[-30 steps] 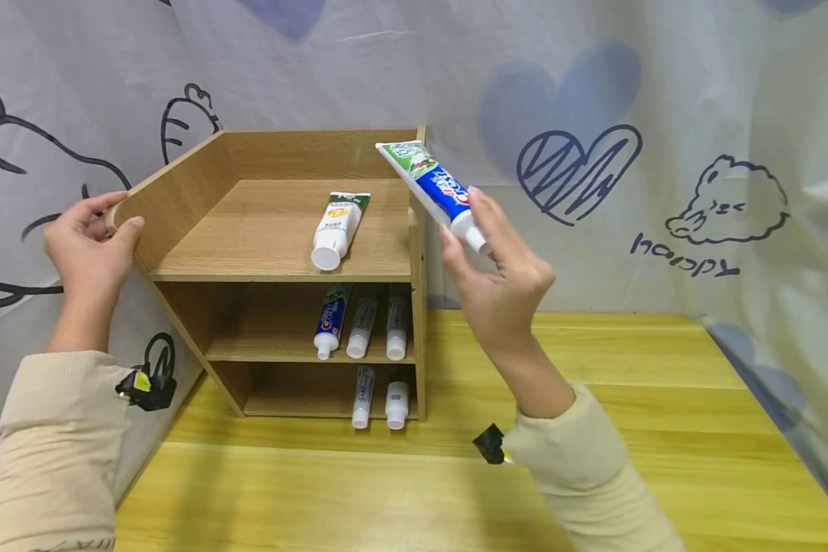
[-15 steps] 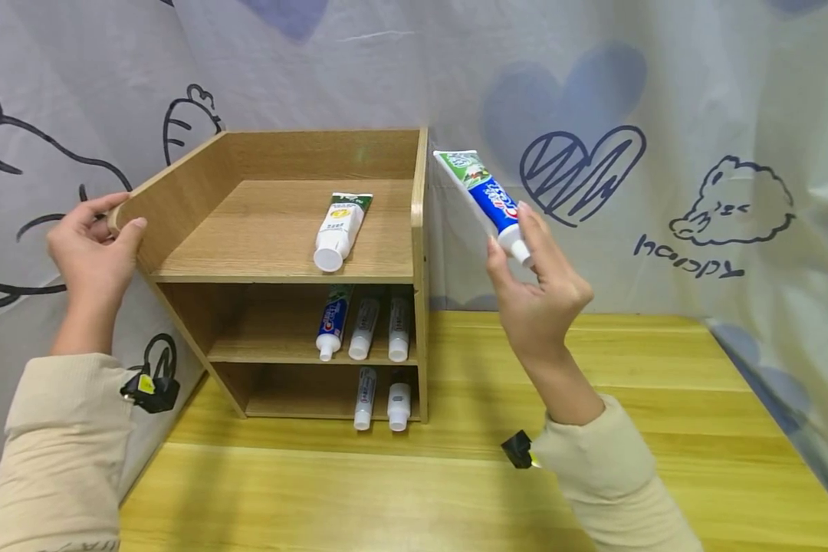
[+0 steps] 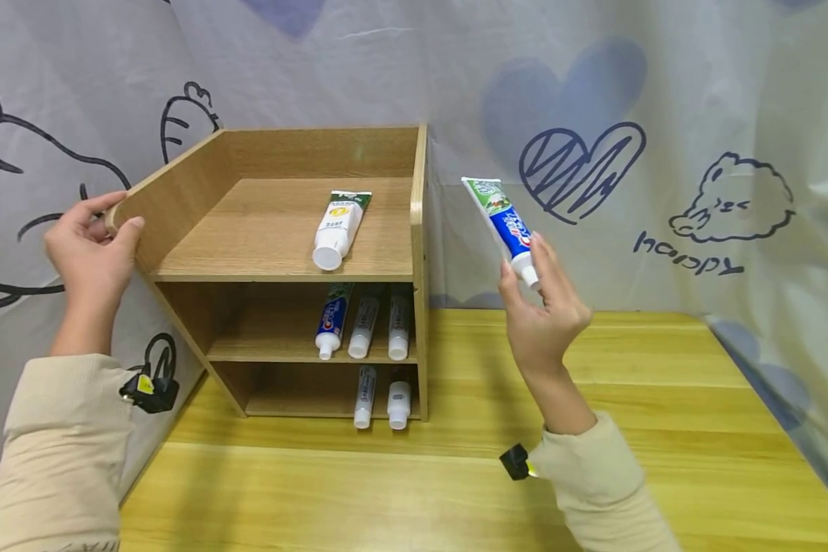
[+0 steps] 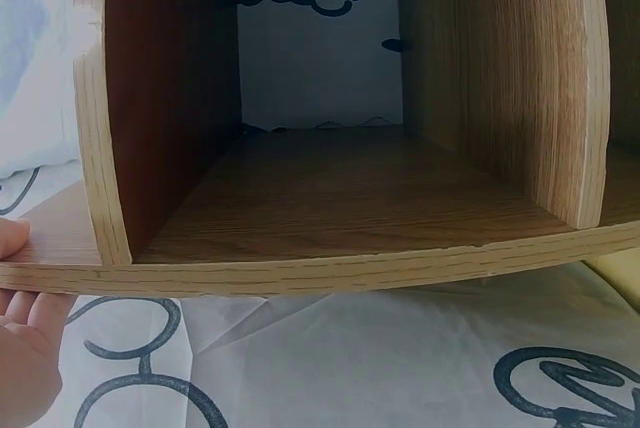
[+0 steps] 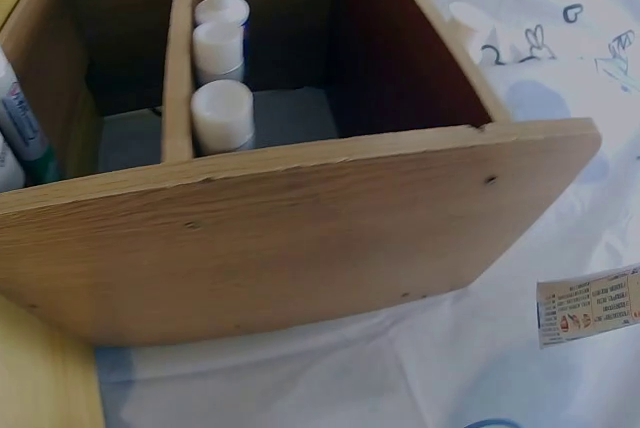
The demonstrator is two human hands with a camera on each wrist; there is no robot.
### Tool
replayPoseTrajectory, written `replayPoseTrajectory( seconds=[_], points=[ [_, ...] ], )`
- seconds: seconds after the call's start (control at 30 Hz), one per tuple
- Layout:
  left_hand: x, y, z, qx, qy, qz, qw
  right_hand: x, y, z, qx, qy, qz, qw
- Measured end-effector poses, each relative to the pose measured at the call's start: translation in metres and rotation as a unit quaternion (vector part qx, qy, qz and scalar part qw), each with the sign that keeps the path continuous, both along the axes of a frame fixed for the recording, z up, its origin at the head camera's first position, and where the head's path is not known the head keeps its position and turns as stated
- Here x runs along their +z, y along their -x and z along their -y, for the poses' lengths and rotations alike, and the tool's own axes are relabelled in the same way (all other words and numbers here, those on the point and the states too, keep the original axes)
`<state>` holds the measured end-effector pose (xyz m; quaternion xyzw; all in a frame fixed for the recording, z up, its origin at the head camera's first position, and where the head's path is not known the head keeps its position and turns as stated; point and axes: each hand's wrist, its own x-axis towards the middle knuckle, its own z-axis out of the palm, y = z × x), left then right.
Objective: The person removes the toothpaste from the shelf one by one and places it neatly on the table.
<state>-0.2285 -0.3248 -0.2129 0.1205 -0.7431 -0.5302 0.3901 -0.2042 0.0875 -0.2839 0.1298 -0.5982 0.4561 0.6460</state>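
Observation:
My right hand pinches a blue, green and white toothpaste tube near its capped end. The tube is in the air to the right of the wooden shelf unit, tilted with its flat end up and left; a printed end of the tube shows in the right wrist view. My left hand grips the front edge of the unit's left side panel, thumb inside and fingers outside; part of that hand shows in the left wrist view. A white and green tube lies on the top shelf, cap forward.
The middle shelf holds a blue toothpaste tube and two white tubes. Two more white tubes lie on the bottom level, caps forward. The unit stands on a yellow wooden table, with a patterned white curtain behind.
My right hand has moved right with the toothpaste tube, away from over the shelf unit's right side, then a little lower. The left hand has stayed on the panel.

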Motion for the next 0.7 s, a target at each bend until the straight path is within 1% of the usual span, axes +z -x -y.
replayPoseTrajectory(
  seconds=[0.1,0.2,0.43,0.53,0.7],
  points=[
    [0.000,0.000,0.000,0.002,0.003,0.005,1.0000,-0.010,0.002,-0.002,-0.009,0.001,0.006,1.000],
    [0.000,0.000,0.000,-0.004,0.006,0.004,1.0000,-0.019,0.004,-0.004,-0.017,0.000,0.012,1.000],
    [-0.001,0.000,0.001,-0.018,0.002,-0.006,0.9998,-0.042,0.007,-0.006,-0.018,-0.003,0.040,0.999],
    [0.000,-0.001,0.002,-0.021,-0.002,-0.014,0.9997,-0.052,0.008,-0.006,-0.024,-0.008,0.053,0.998],
    [0.000,-0.001,0.002,-0.022,-0.003,-0.015,0.9996,-0.069,0.011,-0.007,-0.032,-0.010,0.062,0.997]
  ],
)
